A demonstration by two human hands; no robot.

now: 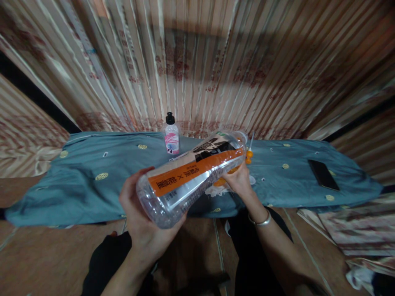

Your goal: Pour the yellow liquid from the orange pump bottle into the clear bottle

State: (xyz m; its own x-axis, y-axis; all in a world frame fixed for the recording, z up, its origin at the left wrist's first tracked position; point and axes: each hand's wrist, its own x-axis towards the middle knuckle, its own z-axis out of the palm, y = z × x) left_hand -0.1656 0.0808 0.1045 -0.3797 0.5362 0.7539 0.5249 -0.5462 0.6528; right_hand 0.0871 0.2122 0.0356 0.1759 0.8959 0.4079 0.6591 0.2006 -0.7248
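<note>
A large clear plastic bottle (188, 176) with an orange, white and black label is tilted across the middle, its base toward me on the left. My left hand (143, 213) wraps round its base end. At the far end, my right hand (239, 179) is closed against the bottle's underside, its fingers partly hidden. Beside that end are a small orange piece (249, 156) with a thin pale stick (252, 140). Beneath the bottle lies something whitish and ragged (217, 191), mostly covered. The bottle's mouth is hard to make out.
A small bottle (171, 137) with a black cap and pink label stands upright behind the large bottle. A dark flat phone-like object (323, 174) lies on the right of the blue-green cloth (83, 164) covering the table. A patterned curtain (185, 61) hangs behind.
</note>
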